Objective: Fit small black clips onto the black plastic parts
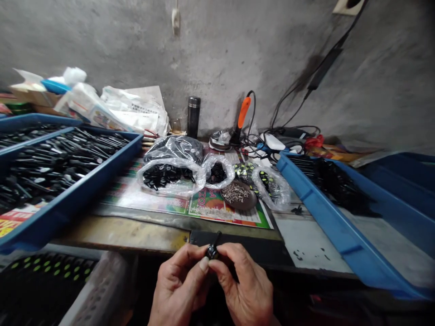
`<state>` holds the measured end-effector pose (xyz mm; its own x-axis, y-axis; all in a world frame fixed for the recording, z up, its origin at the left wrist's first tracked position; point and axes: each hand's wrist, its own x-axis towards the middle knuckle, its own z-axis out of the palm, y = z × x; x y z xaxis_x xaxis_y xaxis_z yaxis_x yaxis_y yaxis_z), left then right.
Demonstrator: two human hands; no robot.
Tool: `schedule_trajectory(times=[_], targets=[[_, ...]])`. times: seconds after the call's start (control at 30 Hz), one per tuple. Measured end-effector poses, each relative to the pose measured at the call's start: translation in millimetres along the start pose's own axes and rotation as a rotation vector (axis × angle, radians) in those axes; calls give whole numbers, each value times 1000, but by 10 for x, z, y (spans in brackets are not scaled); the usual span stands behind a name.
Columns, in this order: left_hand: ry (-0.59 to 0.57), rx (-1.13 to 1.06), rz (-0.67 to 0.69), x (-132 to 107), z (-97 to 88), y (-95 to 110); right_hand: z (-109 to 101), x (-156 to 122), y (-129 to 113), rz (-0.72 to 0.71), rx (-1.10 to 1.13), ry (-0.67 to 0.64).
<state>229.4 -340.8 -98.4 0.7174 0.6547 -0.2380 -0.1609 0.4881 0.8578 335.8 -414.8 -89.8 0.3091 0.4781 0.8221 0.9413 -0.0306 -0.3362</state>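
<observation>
A small black plastic part with a thin stem pointing up and away is pinched between both hands, just in front of the table's near edge. My left hand is closed, its thumb and forefinger on the part's left side. On the other side, my right hand is closed too, thumb and forefinger touching the part. The fingertips hide some of its body. Beyond the hands lie a round dish of small metal screws and open plastic bags of black pieces. Another bag holds black pieces with yellow-green dots.
Blue trays of black stemmed parts stand at left; another blue tray stands at right. A white crate sits low left. At the back are a dark flask, an orange-handled tool and cables.
</observation>
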Motion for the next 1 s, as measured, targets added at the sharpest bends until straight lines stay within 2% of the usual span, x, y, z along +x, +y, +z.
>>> schedule_trajectory(times=[0.23, 0.37, 0.53, 0.63, 0.73, 0.87, 1.0], targets=[[48, -16, -3, 16, 13, 8, -70, -14, 68, 48, 72, -180], [74, -24, -10, 17, 13, -20, -52, 13, 73, 0, 20, -159], [41, -13, -13, 31, -32, -29, 23, 9, 110, -32, -10, -134], [25, -34, -13, 44, -37, -5, 34, -40, 128, 121, 59, -131], [63, -62, -6, 49, -27, 15, 35, -92, 111, 307, 199, -201], [51, -61, -19, 52, -27, 23, 69, -55, 98, 349, 248, -309], [21, -20, -31, 70, -64, 26, 96, 22, 125, 421, 244, -286]])
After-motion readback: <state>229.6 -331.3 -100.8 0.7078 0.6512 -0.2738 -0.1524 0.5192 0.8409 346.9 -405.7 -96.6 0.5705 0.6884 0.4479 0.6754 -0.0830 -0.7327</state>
